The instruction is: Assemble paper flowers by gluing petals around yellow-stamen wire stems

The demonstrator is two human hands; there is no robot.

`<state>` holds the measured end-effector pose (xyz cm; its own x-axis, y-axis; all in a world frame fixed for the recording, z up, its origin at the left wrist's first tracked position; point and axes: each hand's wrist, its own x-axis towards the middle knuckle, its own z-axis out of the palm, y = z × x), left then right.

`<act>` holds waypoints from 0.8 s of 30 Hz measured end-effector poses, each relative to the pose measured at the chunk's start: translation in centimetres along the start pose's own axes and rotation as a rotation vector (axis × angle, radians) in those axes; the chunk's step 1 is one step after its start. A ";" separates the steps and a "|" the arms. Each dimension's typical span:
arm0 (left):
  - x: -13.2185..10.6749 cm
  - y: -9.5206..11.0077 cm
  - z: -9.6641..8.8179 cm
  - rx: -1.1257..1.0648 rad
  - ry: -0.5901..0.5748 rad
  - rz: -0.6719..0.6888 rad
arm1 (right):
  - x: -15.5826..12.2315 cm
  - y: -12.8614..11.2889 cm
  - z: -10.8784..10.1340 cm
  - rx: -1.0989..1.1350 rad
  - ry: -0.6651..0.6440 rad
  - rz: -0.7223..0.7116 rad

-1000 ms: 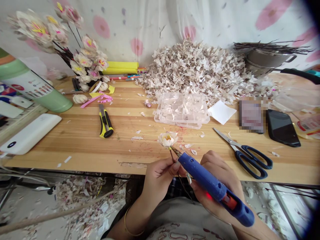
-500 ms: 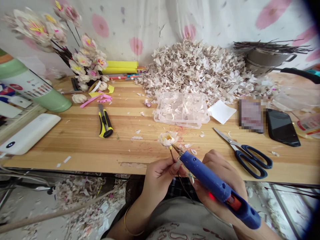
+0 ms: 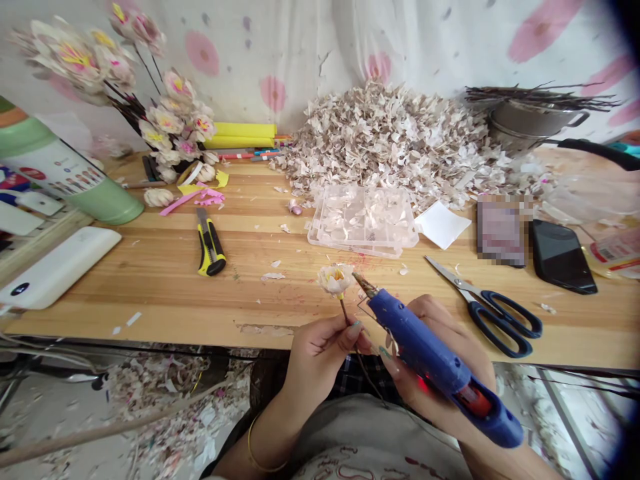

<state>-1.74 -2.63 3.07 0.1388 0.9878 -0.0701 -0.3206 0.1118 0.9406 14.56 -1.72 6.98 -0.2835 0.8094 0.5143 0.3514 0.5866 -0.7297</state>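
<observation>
Between thumb and fingers, my left hand (image 3: 320, 353) pinches the thin brown stem of a handmade flower (image 3: 336, 279). The flower has cream petals and a yellow centre, and stands upright above the hand. My right hand (image 3: 445, 347) is wrapped round a blue glue gun (image 3: 430, 353) with a red glow near its grip. The gun's nozzle points up and left, close beside the flower's right petals; whether it touches them I cannot tell. A small pale scrap shows by my right fingertips, partly hidden by the gun.
Scissors (image 3: 485, 307) lie right of my right hand, with a phone (image 3: 563, 257) behind them. A clear compartment box (image 3: 363, 220) stands before a heap of pale petals (image 3: 395, 140). At left are a utility knife (image 3: 210, 243), a green bottle (image 3: 75, 167) and finished flowers (image 3: 170, 120).
The glue gun's nozzle has moved up and slightly right, from under the flower to beside its petals. My left hand and the flower have stayed nearly still.
</observation>
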 end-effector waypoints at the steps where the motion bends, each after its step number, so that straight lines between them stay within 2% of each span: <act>1: 0.0 -0.1 0.0 -0.018 0.010 -0.005 | 0.1 0.1 0.1 0.038 0.019 0.006; 4: -0.3 -0.3 -0.2 -0.126 0.118 0.071 | 1.0 0.2 0.2 0.168 0.064 0.082; 6: -0.7 -0.1 -0.5 -0.197 0.215 0.191 | 2.2 0.2 0.1 0.244 0.058 0.233; 9: -1.6 0.8 -1.1 -0.207 0.276 0.359 | 5.1 0.3 0.0 0.323 -0.048 0.474; 11: -2.1 1.3 -1.3 -0.182 0.261 0.410 | 7.5 0.8 0.4 0.360 -0.176 0.524; 12: -2.4 1.4 -1.4 -0.169 0.247 0.413 | 8.8 1.2 0.8 0.368 -0.252 0.526; 16: -2.8 1.3 -0.9 -0.135 0.224 0.376 | 13.9 2.6 3.9 0.319 -0.547 0.360; 19: -2.6 1.0 -0.6 -0.111 0.217 0.359 | 16.7 3.1 7.5 0.171 -0.625 0.224; 21: -2.5 1.0 -0.5 -0.100 0.226 0.354 | 17.7 3.3 9.7 0.019 -0.704 0.236; 24: -2.2 1.2 -0.6 -0.084 0.287 0.343 | 18.1 3.9 11.8 -0.074 -0.752 0.259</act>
<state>-3.02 -4.64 4.14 -0.2504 0.9578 0.1409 -0.3788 -0.2309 0.8962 0.25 14.95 8.09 -0.7013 0.7012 -0.1286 0.5393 0.4040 -0.7389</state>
